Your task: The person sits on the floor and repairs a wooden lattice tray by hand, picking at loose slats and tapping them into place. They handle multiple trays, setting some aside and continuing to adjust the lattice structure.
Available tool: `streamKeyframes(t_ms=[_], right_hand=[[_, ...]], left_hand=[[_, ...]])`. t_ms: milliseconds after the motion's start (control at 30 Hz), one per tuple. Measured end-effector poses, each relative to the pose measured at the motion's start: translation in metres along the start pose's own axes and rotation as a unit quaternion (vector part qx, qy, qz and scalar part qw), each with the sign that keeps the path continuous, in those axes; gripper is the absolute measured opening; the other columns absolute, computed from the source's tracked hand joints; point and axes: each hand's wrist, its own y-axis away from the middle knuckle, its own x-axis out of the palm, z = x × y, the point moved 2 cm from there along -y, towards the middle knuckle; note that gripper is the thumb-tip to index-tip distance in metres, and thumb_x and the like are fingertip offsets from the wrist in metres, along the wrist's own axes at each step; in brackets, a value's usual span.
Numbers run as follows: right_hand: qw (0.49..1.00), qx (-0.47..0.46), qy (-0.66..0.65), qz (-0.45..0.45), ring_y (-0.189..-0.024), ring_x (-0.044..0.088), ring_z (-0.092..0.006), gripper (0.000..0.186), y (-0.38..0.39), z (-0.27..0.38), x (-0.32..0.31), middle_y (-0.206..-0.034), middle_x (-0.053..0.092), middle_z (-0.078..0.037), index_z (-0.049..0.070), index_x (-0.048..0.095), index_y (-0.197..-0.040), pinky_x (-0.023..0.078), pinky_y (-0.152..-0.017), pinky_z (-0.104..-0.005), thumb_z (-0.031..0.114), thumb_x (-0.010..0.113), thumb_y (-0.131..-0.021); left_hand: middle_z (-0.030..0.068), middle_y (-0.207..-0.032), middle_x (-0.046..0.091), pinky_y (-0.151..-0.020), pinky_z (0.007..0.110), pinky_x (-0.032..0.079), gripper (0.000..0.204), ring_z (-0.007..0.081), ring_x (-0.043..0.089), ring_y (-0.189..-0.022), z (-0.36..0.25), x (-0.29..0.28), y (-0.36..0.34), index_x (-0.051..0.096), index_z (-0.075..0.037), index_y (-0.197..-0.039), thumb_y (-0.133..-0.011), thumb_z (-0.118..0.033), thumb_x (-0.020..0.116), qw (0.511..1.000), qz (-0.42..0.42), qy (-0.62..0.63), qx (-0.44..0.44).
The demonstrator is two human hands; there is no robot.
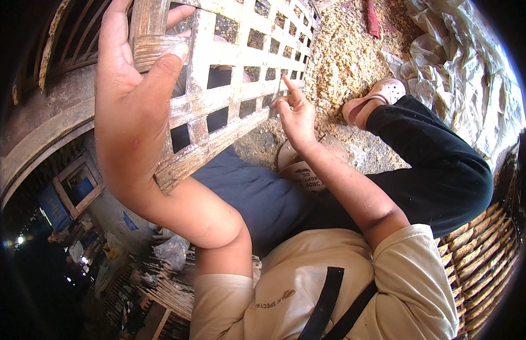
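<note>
A woven bamboo lattice panel (234, 55) with square gaps is held up tilted in front of me at the upper left. My left hand (135, 85) grips its left edge, thumb across the front and fingers passing behind the strips. The thick lower rail (217, 141) of the panel runs down to my left forearm. At the right part of this rail is my right hand (298, 116), its index finger stretched over the lattice and the thumb and other fingers bent in at the edge. Dark cloth shows through the gaps.
Shavings-like litter (342, 51) covers the ground ahead, with a red strip (372, 20) on it. Crumpled plastic sheeting (464, 73) lies at right. My pink clog (390, 89) rests near it. Bamboo slats (484, 266) are at lower right, a wooden frame (78, 184) at left.
</note>
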Motion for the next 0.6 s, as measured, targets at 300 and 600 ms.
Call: streamKeyframes(t_ms=[300, 600], right_hand=[[0.951, 0.088, -0.291, -0.063, -0.071, 0.059, -0.0083, 0.072, 0.010, 0.028, 0.010, -0.085, 0.068, -0.007, 0.000, 0.015, -0.153, 0.051, -0.070, -0.0242, -0.001, 0.047, -0.088], [0.973, -0.210, 0.095, 0.020, -0.077, 0.067, -0.0145, 0.018, 0.005, -0.002, -0.004, -0.088, 0.069, -0.008, 0.006, 0.055, -0.103, 0.053, -0.067, -0.0287, -0.004, 0.052, -0.089]], left_hand=[[0.0235, -0.118, 0.056, -0.089, 0.035, 0.058, 0.079, 0.0280, 0.063, -0.105, -0.009, 0.004, 0.005, 0.029, -0.001, -0.148, -0.072, 0.016, 0.042, 1.000, 0.012, 0.021, -0.003], [0.0237, -0.122, 0.055, -0.086, 0.031, 0.059, 0.078, 0.0268, 0.064, -0.105, -0.007, -0.016, 0.001, 0.028, -0.002, -0.149, -0.074, 0.017, 0.040, 0.996, 0.060, 0.050, -0.035]])
